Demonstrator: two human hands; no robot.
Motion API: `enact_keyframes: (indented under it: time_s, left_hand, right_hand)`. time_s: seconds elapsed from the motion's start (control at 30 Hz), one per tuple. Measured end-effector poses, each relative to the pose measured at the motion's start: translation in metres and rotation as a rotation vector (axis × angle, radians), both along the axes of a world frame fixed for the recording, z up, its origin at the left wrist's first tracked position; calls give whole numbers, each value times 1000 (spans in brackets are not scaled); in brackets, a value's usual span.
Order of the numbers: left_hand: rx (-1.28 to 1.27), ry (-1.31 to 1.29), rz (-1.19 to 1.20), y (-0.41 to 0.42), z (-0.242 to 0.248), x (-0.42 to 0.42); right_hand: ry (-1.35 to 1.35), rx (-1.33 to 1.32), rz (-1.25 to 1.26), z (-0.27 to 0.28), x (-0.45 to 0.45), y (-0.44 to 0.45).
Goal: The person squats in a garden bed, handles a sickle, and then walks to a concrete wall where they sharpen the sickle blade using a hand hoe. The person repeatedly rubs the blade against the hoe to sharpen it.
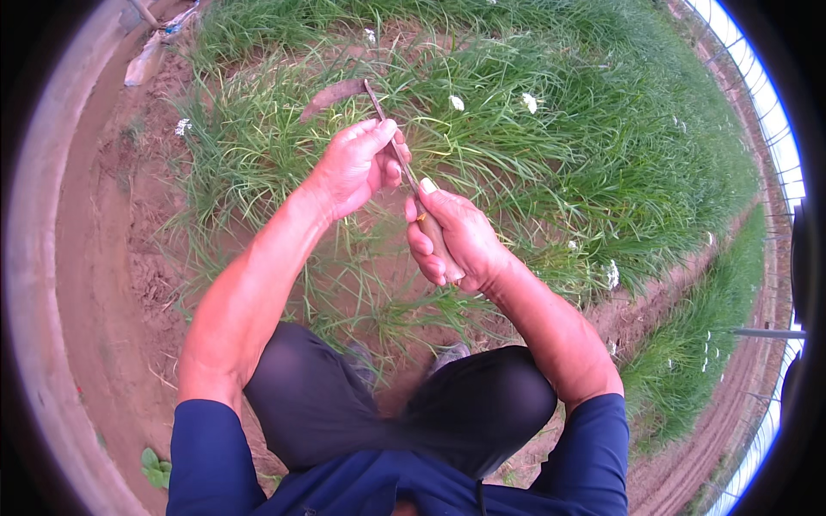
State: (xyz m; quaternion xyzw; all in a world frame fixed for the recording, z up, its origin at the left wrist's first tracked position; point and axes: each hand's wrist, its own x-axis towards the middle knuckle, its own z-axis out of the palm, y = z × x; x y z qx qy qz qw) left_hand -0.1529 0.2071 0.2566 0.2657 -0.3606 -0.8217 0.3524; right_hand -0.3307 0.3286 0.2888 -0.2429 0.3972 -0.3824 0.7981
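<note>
A hand sickle (pixel 335 97) with a curved, brownish blade is held up above the grass-like green plants (pixel 510 138). My right hand (pixel 455 238) grips its wooden handle. Farther up, my left hand (pixel 361 164) pinches the thin metal shank between thumb and fingers, just below the blade. The blade points to the left over the leaves. A small yellow mark shows on the handle near the shank. White flower heads (pixel 530 103) stand among the leaves.
My bent knees (pixel 310 393) and shoes (pixel 448 353) are close below the hands. Bare soil (pixel 145 258) and a pale curved wall or edging (pixel 39 226) run along the left. A second planted row (pixel 697 361) lies at the right, and a pale plastic piece (pixel 145 61) at upper left.
</note>
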Motion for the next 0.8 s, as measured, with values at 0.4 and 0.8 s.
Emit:
enact_keyframes:
  time_s: [0.4, 0.8]
  left_hand:
    - [-494, -548, 177, 28, 12, -15]
    - [-1307, -498, 59, 76, 32, -30]
  right_hand:
    - [-100, 101, -207, -11, -8, -17]
    - [-15, 99, -545, -9, -27, -29]
